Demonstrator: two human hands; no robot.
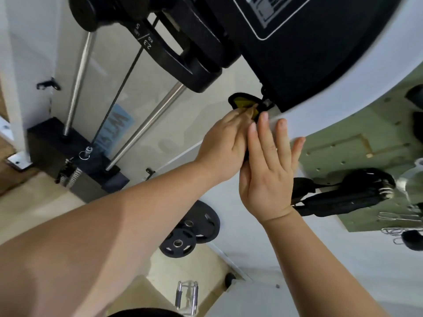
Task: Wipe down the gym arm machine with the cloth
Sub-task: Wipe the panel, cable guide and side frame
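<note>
The gym arm machine fills the upper view, with a white curved frame (325, 106), a black cover panel (309, 60) and a black weight block on chrome guide rods (146, 124). A yellow and black adjustment lever (240, 102) sticks out under the cover panel. My left hand (223, 145) reaches up to it, fingertips pinching its lower end; a dark strip of it shows between my hands. My right hand (267, 172) lies flat against the white frame just right of the lever, fingers straight. No cloth is visible.
The black weight stack (75, 156) with its selector pin sits at the lower left. Two black weight plates (190, 232) lean below my arms. A green pegboard (357, 156) at right holds black straps (343, 197) and metal clips. A chrome handle (186, 296) stands at the bottom.
</note>
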